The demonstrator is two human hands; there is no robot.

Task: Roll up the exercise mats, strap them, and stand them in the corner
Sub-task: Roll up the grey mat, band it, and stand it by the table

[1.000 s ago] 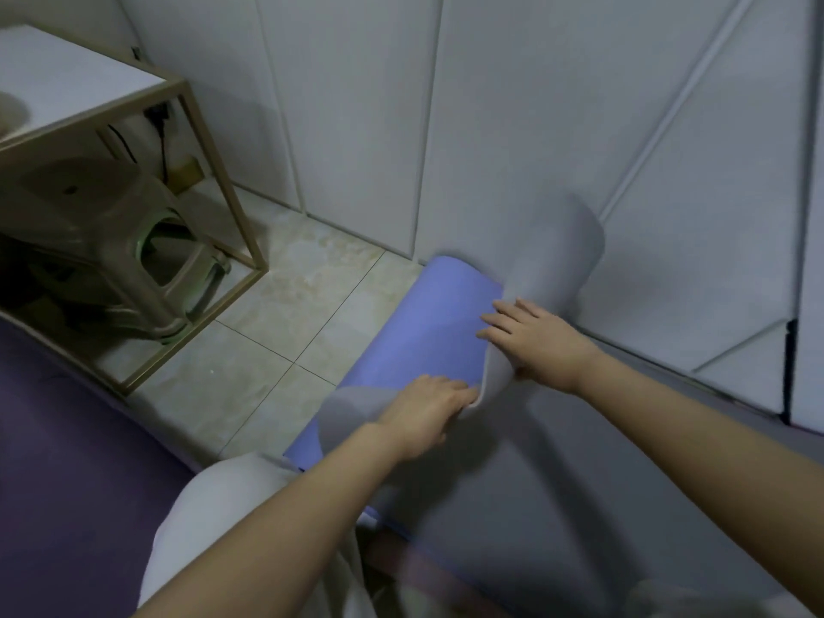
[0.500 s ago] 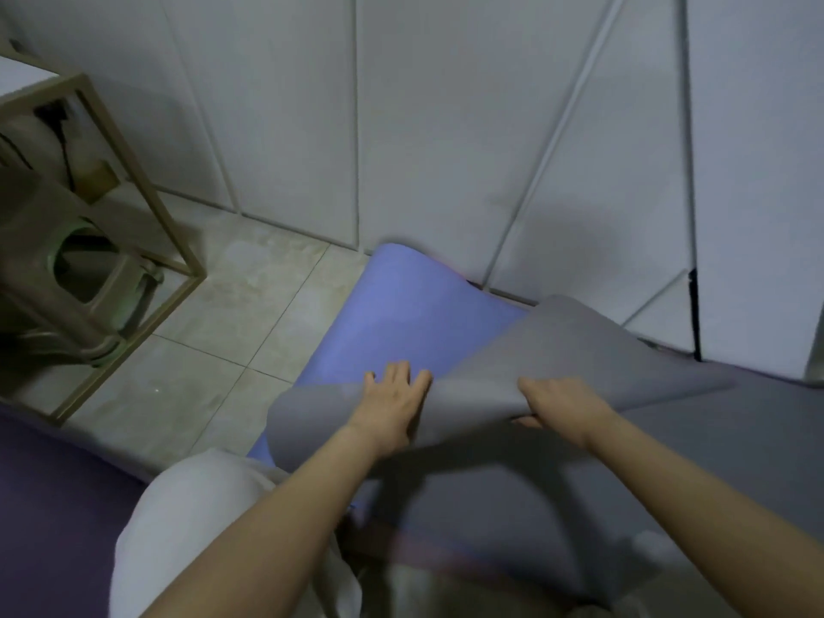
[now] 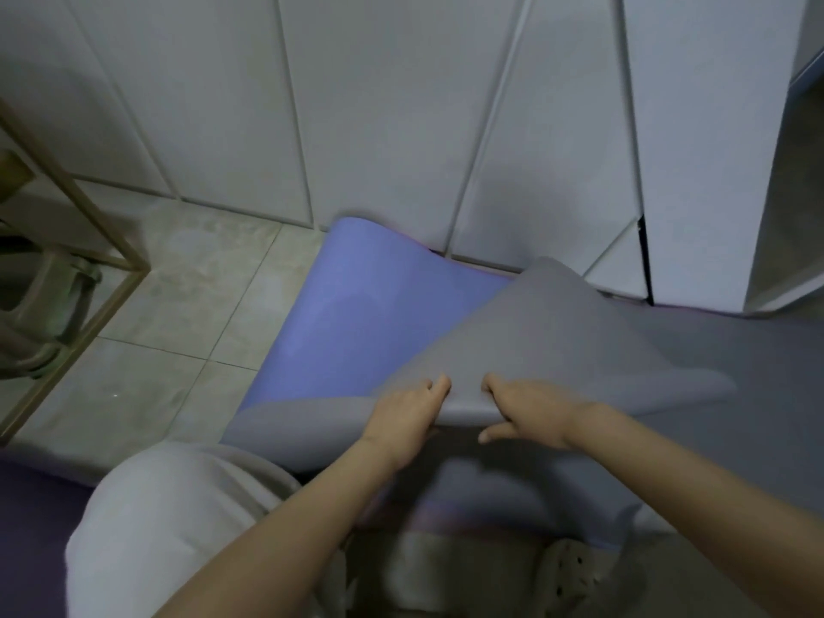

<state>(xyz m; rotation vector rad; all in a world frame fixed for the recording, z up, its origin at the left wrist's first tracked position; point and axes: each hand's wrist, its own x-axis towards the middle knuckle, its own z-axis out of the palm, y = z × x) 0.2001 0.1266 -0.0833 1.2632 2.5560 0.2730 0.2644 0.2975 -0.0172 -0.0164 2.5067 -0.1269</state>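
left hand and right hand grip the folded edge of the grey mat. their fingers curl over it.

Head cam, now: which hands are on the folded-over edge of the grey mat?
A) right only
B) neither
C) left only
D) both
D: the left hand and the right hand both grip the folded edge of the grey mat, side by side, with the blue mat lying beneath it.
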